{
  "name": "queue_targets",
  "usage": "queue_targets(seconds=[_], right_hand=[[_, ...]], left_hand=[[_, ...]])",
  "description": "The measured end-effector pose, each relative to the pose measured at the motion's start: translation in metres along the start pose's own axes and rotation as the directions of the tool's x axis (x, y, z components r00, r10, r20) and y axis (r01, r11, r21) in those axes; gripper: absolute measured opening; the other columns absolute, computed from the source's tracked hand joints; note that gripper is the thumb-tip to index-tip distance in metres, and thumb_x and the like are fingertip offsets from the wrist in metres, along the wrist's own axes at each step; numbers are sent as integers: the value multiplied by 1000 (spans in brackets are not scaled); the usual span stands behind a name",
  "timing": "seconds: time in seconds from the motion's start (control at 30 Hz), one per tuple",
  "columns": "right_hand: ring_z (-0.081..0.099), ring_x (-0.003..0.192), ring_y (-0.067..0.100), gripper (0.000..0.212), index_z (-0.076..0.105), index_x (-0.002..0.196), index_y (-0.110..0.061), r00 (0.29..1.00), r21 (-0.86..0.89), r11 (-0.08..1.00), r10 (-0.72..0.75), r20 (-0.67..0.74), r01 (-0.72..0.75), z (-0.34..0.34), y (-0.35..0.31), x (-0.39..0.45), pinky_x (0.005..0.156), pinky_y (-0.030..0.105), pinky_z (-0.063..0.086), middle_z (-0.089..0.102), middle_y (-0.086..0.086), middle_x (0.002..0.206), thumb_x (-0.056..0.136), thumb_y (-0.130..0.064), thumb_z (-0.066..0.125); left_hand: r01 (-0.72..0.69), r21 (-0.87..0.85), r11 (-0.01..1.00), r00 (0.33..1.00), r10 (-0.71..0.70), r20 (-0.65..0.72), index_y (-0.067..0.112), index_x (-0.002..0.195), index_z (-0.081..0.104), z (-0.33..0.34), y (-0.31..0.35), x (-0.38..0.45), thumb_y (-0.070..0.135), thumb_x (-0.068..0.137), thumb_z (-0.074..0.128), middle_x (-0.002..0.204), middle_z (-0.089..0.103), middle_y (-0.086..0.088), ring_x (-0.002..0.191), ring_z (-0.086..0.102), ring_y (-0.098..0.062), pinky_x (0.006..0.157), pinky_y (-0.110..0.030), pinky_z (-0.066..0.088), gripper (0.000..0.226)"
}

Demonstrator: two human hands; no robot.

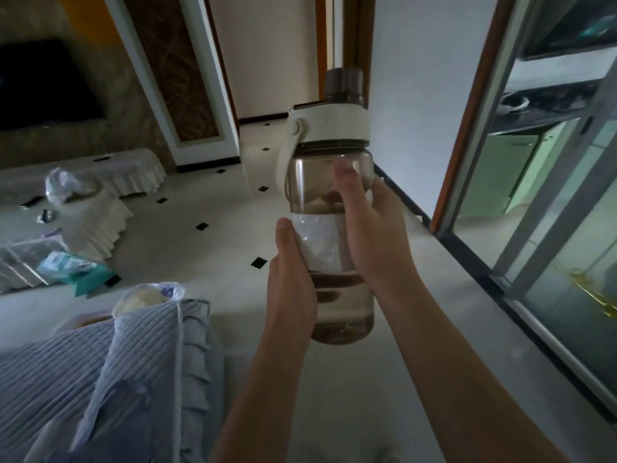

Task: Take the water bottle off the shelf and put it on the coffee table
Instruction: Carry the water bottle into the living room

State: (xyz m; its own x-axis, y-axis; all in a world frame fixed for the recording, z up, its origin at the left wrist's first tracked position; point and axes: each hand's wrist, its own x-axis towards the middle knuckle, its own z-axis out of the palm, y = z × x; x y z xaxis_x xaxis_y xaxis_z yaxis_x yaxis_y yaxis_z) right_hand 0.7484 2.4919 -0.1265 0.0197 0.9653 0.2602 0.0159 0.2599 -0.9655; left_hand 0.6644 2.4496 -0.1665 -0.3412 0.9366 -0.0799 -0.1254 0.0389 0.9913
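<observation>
1. At 9 o'clock, low and well apart from the hands, sits the worktop [20, 208], draped in a pale ruffled cloth. On it are a clear plastic bag [63, 185] at its far end, its contents unclear, and a teal packet [71, 265] near the close edge; bare space looks scarce.
2. At 7 o'clock lies a striped blue cushion [100, 379], with another bag [147, 297] behind it holding something pale and round.
3. The left hand [292, 282] grasps the bottle [330, 212] low on its body, thumb up along the white label.
4. The bottle is upright in the air at centre, off the shelf and not yet on the worktop. It is smoky clear plastic with a dark cap [344, 83], a white collar and a side strap; it holds clear liquid, level hard to read, with dark bits at the bottom.
5. The right hand [370, 235] wraps the upper body, thumb pressed on the front.
6. At 3 o'clock stands a glass sliding door [551, 195].
7. Risks, as I judge them: the clutter could leave the base half on the packet so the bottle tips; the loose cloth could slide under it; smooth plastic could slip if one hand lets go early.
</observation>
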Motion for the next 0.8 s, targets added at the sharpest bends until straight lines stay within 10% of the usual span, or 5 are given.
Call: queue_targets(seconds=[0.2,0.4,0.8], right_hand=[[76,81,28,75,72,100,-10,985,52,998,13,170,-22,34,35,80,80,50,64,77,13,89,75,-77,50],[76,71,17,54,72,94,-11,947,93,995,3,322,-35,62,47,158,63,27,60,77,10,83,92,-62,54],[77,81,26,77,73,96,-15,892,135,988,4,452,-72,144,74,252,81,51,63,77,10,87,67,-81,50]], left_hand=[[-36,13,999,982,37,-183,19,104,72,2,0,78,56,105,20,66,78,1,61,76,-10,63,-31,60,64],[-70,8,998,928,68,-366,26,90,75,12,16,138,58,105,20,81,82,-7,82,80,-26,85,-52,62,65],[-120,-16,993,879,99,-467,25,95,72,-18,25,247,56,106,19,71,81,1,62,79,-14,73,-38,59,63]])
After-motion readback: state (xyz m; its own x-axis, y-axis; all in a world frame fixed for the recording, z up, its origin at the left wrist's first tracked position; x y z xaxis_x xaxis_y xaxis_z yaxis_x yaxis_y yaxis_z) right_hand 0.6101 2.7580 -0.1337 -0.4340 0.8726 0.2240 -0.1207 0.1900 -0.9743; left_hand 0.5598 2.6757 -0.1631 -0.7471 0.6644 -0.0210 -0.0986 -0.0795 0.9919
